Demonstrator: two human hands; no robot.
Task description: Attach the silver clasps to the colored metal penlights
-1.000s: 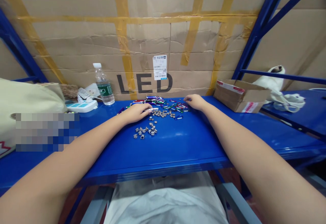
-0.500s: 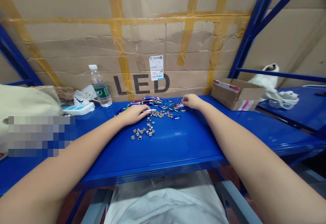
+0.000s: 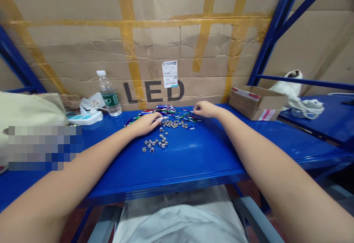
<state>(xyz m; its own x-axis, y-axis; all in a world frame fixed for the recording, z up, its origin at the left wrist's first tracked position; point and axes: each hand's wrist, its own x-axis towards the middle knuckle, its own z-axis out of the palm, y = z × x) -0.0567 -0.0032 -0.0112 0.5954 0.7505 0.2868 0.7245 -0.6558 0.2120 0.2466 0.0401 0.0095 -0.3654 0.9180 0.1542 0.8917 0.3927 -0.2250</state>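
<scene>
My left hand [image 3: 151, 122] rests on the blue table, thumb and fingers closed on a slim silver tube [image 3: 164, 118] that points right. My right hand [image 3: 203, 108] is at the right end of the pile, fingertips pinched together; whatever they hold is too small to make out. Between the hands are coloured carabiners [image 3: 181, 117], and a blue carabiner [image 3: 191, 128] lies apart in front. Small round button cells [image 3: 174, 124] are spread just right of my left hand. Nearer me are several silver metal caps [image 3: 155, 143]. Coloured metal tubes [image 3: 163, 107] lie behind my left hand.
A water bottle [image 3: 110, 97] and a white power strip [image 3: 85, 117] stand at the back left, beside a pale bag [image 3: 33, 110]. At the right sits a small cardboard box [image 3: 256, 103]. A taped cardboard wall [image 3: 155, 58] closes off the back.
My right hand has shifted slightly left, over the carabiners. My left hand stays in place with the silver tube, which has tilted a little.
</scene>
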